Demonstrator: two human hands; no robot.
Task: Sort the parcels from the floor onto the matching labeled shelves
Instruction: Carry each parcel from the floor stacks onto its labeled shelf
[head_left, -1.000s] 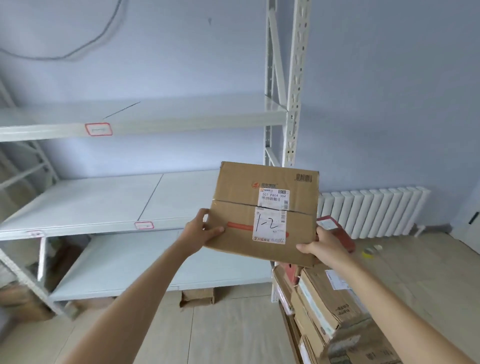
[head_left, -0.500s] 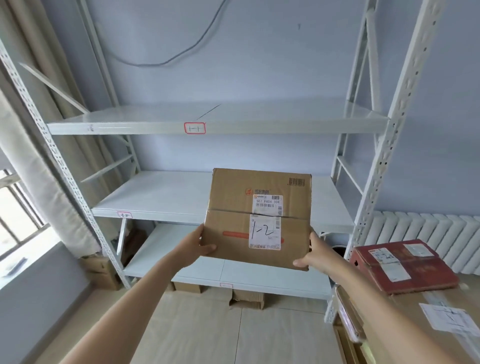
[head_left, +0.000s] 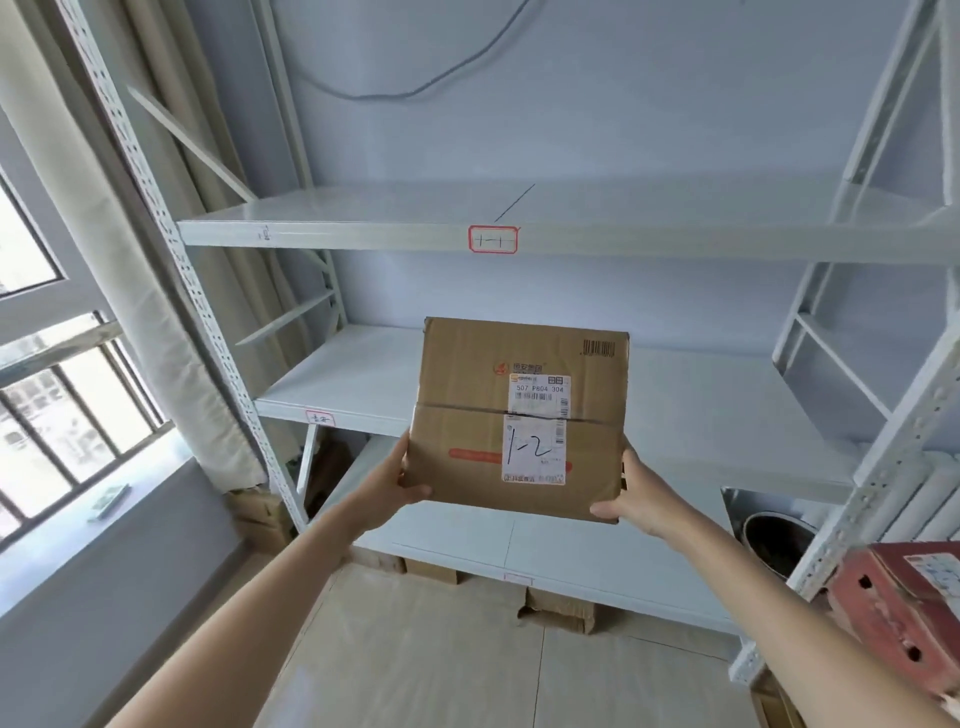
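Cardboard parcel (head_left: 519, 415) marked "1-2" on its white label (head_left: 534, 451) is held up in front of the white shelving rack (head_left: 208, 322), level with the middle shelf (head_left: 332, 384). Left hand (head_left: 387, 480) grips its lower left edge, thumb curled onto the front; right hand (head_left: 636, 491) grips the lower right corner, thumb on the front. Remaining fingers of both hands are hidden behind the box, spread cannot tell. Top shelf (head_left: 675, 228) tag (head_left: 493, 239) reads "1-1"; middle shelf tag (head_left: 319, 417) too blurred to read; bottom shelf (head_left: 597, 551) tag washed out. Red carton (head_left: 904, 618) cut off at right edge. Versus half a second ago: view panned left, window (head_left: 67, 415) now in frame, parcel slightly higher, same grip.
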